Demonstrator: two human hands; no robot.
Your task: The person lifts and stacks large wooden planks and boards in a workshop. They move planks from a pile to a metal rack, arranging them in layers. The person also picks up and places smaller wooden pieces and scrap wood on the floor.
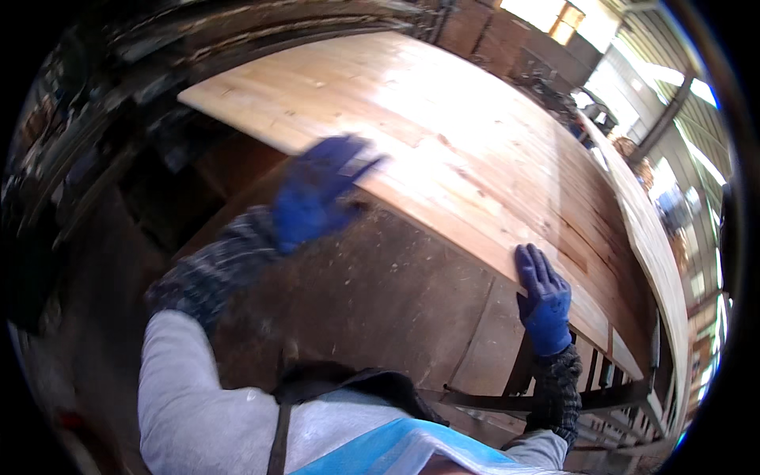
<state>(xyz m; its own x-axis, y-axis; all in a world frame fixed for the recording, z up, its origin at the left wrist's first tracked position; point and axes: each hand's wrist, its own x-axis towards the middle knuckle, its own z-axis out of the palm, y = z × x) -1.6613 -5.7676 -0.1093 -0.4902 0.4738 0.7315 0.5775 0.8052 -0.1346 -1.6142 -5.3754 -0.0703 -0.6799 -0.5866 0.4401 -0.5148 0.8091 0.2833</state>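
Observation:
A large light wooden panel made of glued strips lies across the upper middle and right of the view. My left hand, in a blue glove, is blurred and sits at the panel's near edge with fingers spread, holding nothing. My right hand, also in a blue glove, rests flat on the near edge of the panel further right, fingers pressed onto the wood.
A dusty brown floor lies below the panel. A dark metal frame stands at the lower right under the panel. Dark stacked material fills the left. More pale boards run along the right side.

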